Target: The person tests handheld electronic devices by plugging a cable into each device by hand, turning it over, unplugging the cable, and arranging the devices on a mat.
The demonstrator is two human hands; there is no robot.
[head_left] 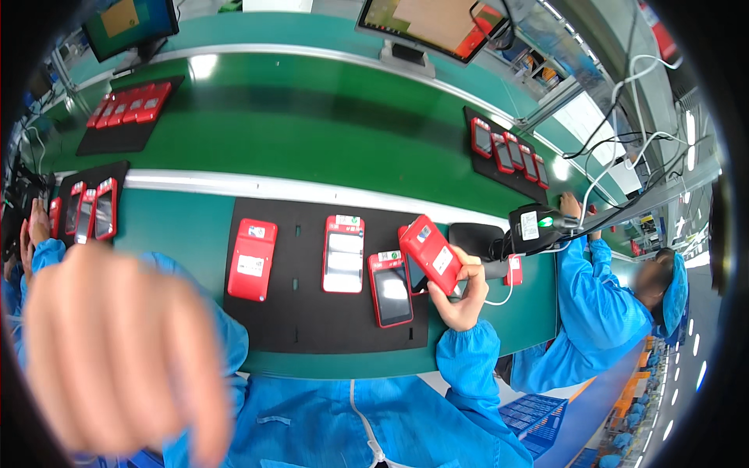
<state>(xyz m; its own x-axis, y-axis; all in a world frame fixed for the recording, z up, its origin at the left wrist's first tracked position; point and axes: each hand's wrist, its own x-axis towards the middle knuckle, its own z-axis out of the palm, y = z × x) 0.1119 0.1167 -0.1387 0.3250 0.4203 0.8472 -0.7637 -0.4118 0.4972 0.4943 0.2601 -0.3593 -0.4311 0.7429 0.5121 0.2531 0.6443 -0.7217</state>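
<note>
My right hand (463, 301) pinches a red handheld (431, 251) between its fingers.
It tilts over the right side of the black mat (335, 324) on the green table (168, 222), near a screen-up handheld (391, 290); my left hand (125, 355) looms blurred, and from here I cannot tell its fingers' state.

In the right hand (466, 295), one red phone (431, 254); near its left, three more phones (343, 261); behind, one partly hidden; beyond, two monitors (429, 19); rightward, one scanner (537, 226).

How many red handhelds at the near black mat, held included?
5: face-down handheld left, screen-up handheld centre, another to its right, one in the right hand, one partly hidden behind that; more may be hidden.
</note>
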